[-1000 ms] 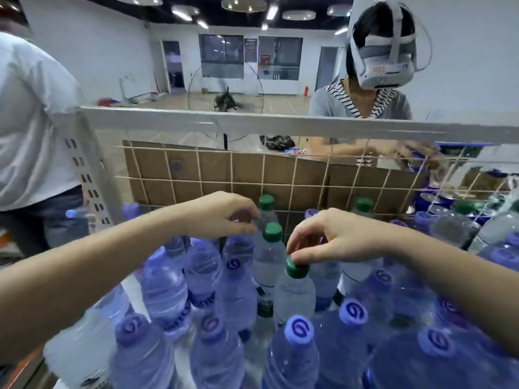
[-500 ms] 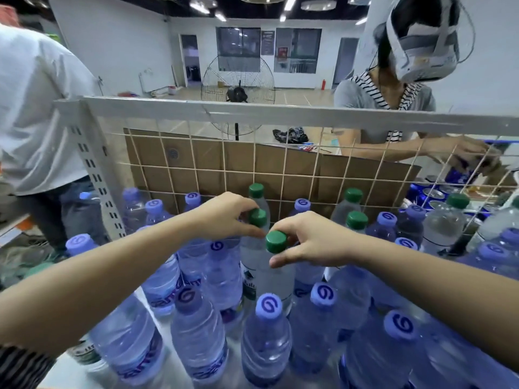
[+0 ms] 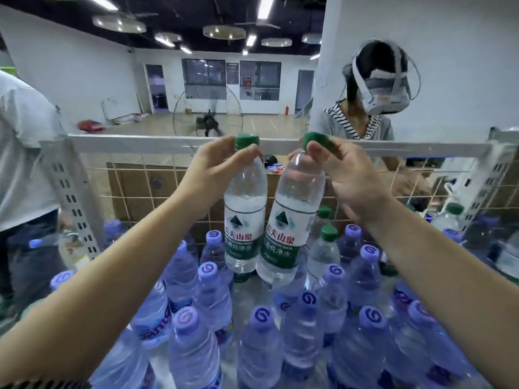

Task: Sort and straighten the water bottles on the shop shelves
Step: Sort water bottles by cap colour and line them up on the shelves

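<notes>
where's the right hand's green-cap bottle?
Head view, centre: the right bottle hangs from the right hand by its cap, above the purple-capped bottles, beside the left bottle held by the left hand.

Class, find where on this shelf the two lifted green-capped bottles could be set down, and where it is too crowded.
The clearest bare patch of shelf lies under the lifted bottles, bordered by purple-capped bottles left and front and a standing green-capped bottle right. Everywhere nearer, bottles stand packed, leaving only slits.

Shop shelving (image 3: pixel 127 142), ranks of water bottles (image 3: pixel 193 353)
</notes>
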A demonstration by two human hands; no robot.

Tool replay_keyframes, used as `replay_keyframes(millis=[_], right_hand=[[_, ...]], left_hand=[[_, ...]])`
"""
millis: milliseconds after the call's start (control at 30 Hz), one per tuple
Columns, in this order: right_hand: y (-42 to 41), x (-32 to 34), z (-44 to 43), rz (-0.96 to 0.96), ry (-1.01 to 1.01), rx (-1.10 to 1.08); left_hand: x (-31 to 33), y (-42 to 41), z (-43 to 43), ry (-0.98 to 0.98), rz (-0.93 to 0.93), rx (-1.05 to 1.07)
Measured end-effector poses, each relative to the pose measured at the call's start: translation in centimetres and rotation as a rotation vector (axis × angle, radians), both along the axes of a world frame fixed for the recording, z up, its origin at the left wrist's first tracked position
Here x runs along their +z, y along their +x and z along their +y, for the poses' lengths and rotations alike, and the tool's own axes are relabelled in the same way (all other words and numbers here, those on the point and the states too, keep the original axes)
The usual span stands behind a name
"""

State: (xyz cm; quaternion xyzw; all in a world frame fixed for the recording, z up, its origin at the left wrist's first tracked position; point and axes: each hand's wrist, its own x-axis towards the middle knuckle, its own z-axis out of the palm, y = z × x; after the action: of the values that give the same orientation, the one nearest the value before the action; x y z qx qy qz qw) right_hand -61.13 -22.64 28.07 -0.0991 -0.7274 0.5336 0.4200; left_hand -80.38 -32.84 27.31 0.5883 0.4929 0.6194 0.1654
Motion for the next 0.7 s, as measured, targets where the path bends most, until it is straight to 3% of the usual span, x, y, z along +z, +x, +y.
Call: replay_keyframes(millis=[333, 700], right_hand=[[7.7, 3.3, -2.7, 0.173, 0.027, -0.223], [29.8, 0.3, -4.0, 0.131, -0.034, -0.405]], left_hand=[[4.3, 10.8, -1.0, -0.003, -0.078, -0.208], [1.1, 32.8, 2.1, -0.028, -0.226, -0.372]])
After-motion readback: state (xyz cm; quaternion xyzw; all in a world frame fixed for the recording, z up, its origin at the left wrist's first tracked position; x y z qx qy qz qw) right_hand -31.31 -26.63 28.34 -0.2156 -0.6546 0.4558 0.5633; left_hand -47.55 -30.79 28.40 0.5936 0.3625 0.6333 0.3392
